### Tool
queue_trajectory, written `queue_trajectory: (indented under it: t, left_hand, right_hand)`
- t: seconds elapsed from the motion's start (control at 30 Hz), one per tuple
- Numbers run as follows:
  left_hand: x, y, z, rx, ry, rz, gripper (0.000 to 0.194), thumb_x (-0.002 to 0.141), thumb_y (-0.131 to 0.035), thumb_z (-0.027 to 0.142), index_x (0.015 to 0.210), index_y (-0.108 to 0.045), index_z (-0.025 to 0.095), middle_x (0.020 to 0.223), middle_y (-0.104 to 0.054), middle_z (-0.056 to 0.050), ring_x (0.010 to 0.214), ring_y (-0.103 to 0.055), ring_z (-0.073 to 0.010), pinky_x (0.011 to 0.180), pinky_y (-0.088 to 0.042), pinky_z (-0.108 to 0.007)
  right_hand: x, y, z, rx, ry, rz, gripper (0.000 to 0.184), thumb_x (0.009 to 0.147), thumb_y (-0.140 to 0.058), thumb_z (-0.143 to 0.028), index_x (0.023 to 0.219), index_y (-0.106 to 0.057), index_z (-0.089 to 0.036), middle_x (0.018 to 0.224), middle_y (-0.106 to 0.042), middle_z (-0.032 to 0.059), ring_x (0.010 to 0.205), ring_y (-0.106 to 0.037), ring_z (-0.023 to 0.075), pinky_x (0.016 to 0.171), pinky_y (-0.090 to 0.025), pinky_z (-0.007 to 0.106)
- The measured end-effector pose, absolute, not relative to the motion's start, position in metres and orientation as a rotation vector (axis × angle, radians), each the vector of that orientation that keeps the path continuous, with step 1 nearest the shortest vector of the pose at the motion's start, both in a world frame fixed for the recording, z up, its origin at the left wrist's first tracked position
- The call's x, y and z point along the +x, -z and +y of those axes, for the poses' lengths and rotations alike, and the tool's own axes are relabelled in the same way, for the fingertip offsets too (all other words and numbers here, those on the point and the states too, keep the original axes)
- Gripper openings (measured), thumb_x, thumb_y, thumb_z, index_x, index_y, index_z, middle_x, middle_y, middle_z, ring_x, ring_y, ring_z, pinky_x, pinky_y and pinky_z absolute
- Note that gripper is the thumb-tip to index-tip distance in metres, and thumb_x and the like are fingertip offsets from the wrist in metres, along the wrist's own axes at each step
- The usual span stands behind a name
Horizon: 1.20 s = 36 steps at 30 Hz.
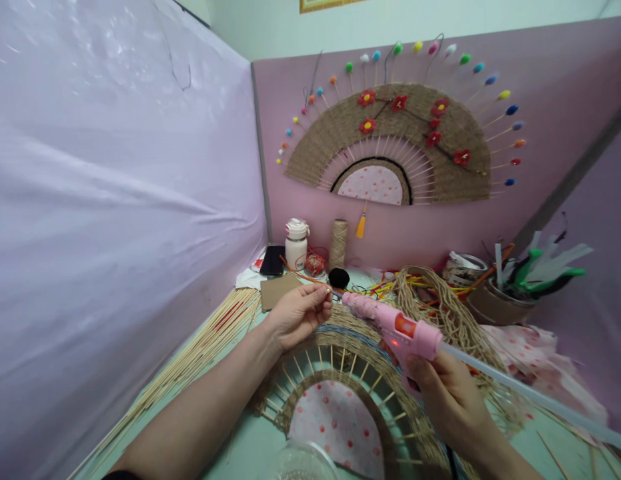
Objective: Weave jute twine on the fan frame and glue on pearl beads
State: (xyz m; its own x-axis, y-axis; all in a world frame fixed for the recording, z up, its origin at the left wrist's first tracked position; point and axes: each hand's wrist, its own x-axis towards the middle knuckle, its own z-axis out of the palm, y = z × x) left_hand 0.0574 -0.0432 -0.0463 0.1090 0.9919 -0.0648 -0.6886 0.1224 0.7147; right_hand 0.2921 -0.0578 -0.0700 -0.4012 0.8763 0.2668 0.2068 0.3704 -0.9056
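My right hand (447, 393) is wrapped round the handle of a pink hot glue gun (377, 313). A small orange light glows on its side, and a long clear glue stick (530, 393) runs out of its back. The nozzle points left at the fingertips of my left hand (303, 313), a short gap apart. Those fingers are pinched on a tiny whitish thing (329, 289), too small to name. Below both hands lies a half-round woven fan (310, 357) with twine bands, thin wooden ribs and a dotted pink cloth centre (335, 423).
A finished fan (405, 127) with red flowers and pompoms hangs on the back wall. Bamboo sticks (205, 347) lie left; a white bottle (296, 245) and twine spool (339, 243) stand behind. Loose twine (440, 307) and a tool pot (500, 303) are right; a clear container (303, 460) sits in front.
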Motion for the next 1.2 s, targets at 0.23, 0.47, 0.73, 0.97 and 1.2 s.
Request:
queue_trajectory:
  t: [0.23,0.47,0.73,0.97,1.2]
  left_hand:
    - [0.0589,0.0483,-0.0431,0.599,-1.348,0.646,0.019,0.064,-0.078,0.018,0.072,-0.064,0.007,0.064,-0.059,-0.002,0.057,-0.054,-0.0052,0.059,-0.047,-0.016]
    - [0.0591,0.0492,-0.0426,0.588,-1.355,0.664,0.019,0.064,-0.078,0.017,0.072,-0.065,0.007,0.064,-0.06,-0.002,0.056,-0.054,-0.0052,0.058,-0.046,-0.016]
    - [0.0595,0.0497,-0.0437,0.605,-1.352,0.659,0.019,0.063,-0.079,0.018,0.071,-0.065,0.007,0.064,-0.06,-0.002,0.056,-0.054,-0.0049,0.058,-0.046,-0.016]
    - [0.0599,0.0495,-0.043,0.584,-1.364,0.68,0.022,0.06,-0.081,0.019,0.07,-0.065,0.008,0.062,-0.059,-0.001,0.055,-0.054,-0.0048,0.057,-0.046,-0.015]
    - [0.0602,0.0489,-0.0429,0.598,-1.364,0.682,0.024,0.058,-0.082,0.02,0.07,-0.066,0.007,0.062,-0.059,-0.001,0.055,-0.053,-0.0044,0.057,-0.046,-0.015]
  right_hand:
    - [0.2926,0.0729,-0.0549,-0.902,-0.969,-1.877,0.039,0.089,-0.044,-0.049,0.087,-0.067,-0.018,0.06,-0.054,0.0016,0.054,-0.049,0.0158,0.051,-0.044,0.025]
    - [0.2938,0.0732,-0.0562,-0.916,-0.988,-1.891,0.038,0.09,-0.044,-0.047,0.093,-0.067,-0.018,0.06,-0.056,0.002,0.057,-0.052,0.0167,0.053,-0.046,0.025]
    - [0.2922,0.0746,-0.0564,-0.935,-0.984,-1.852,0.035,0.087,-0.048,-0.047,0.084,-0.067,-0.017,0.055,-0.051,0.0,0.05,-0.045,0.0146,0.046,-0.041,0.024]
    - [0.2928,0.0738,-0.0566,-0.924,-0.973,-1.878,0.037,0.089,-0.044,-0.047,0.084,-0.066,-0.018,0.055,-0.051,0.0001,0.05,-0.046,0.0149,0.046,-0.039,0.024]
    - [0.2931,0.0759,-0.0567,-0.919,-0.962,-1.868,0.034,0.089,-0.046,-0.046,0.083,-0.064,-0.018,0.055,-0.051,-0.0009,0.049,-0.046,0.0136,0.045,-0.039,0.022]
